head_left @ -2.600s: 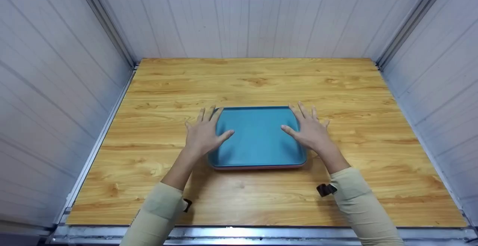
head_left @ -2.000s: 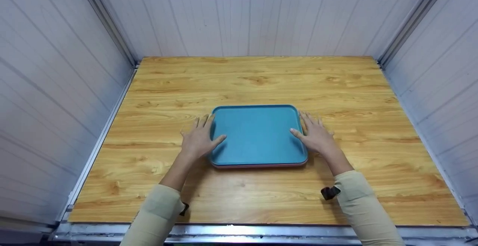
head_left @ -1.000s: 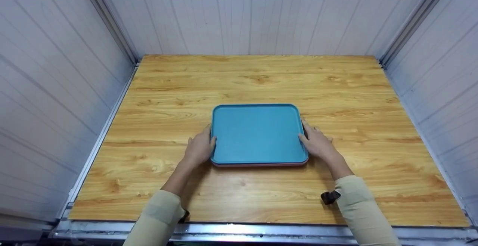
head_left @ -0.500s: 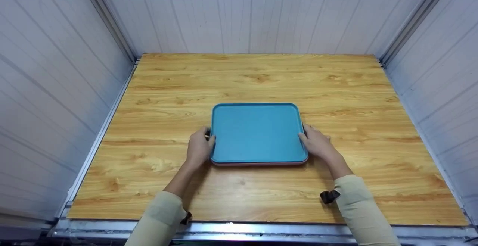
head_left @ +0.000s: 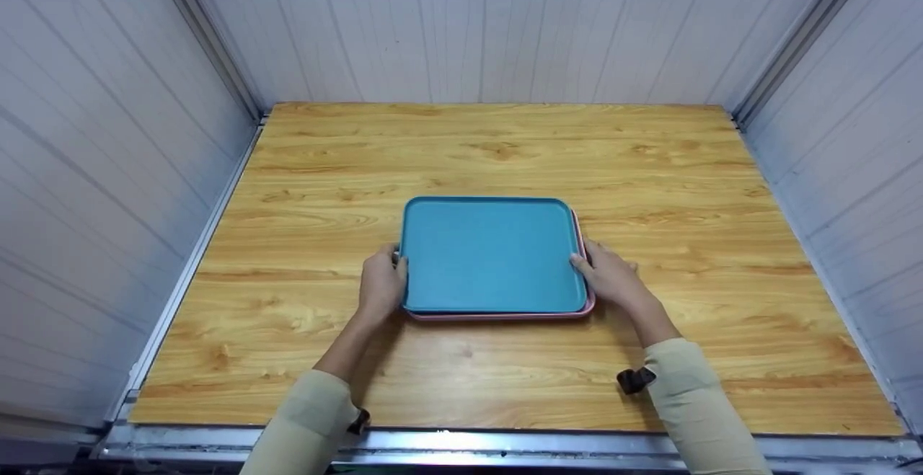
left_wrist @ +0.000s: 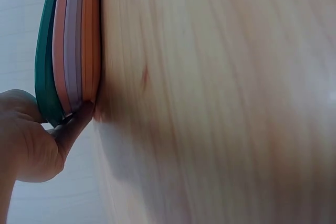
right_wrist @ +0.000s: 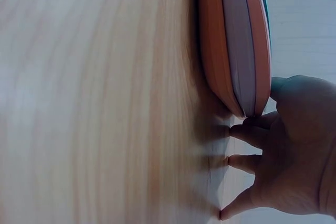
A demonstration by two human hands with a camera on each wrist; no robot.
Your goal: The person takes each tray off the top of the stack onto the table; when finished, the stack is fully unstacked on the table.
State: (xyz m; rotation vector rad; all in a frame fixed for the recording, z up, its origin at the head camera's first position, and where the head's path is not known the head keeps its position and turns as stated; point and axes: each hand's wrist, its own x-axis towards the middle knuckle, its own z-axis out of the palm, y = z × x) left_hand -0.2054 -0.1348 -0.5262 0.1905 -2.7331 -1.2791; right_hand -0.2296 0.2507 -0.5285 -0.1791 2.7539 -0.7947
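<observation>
A stack of rectangular trays lies on the table, a blue tray [head_left: 494,255] on top. Below it show a pink tray [head_left: 497,316], a lilac tray [right_wrist: 237,35] and an orange tray [left_wrist: 90,40]. The blue tray sits slightly left of the pink one, baring the pink right rim. My left hand [head_left: 382,284] holds the blue tray's left edge, thumb on its rim, with one finger reaching down the stack's side in the left wrist view. My right hand [head_left: 613,273] lays its thumb at the blue tray's right rim; its other fingers are spread, some touching the tabletop.
The wood-patterned table [head_left: 497,151] extends around the stack. Pale panel walls [head_left: 476,28] stand behind and on both sides. A metal rail [head_left: 505,442] runs along the front edge. Small dark devices sit at both wrists.
Both hands came down from spread above the stack to its side edges. The left fingers closed at the blue tray's edge. The blue tray then slid a little left, uncovering the pink tray's right rim.
</observation>
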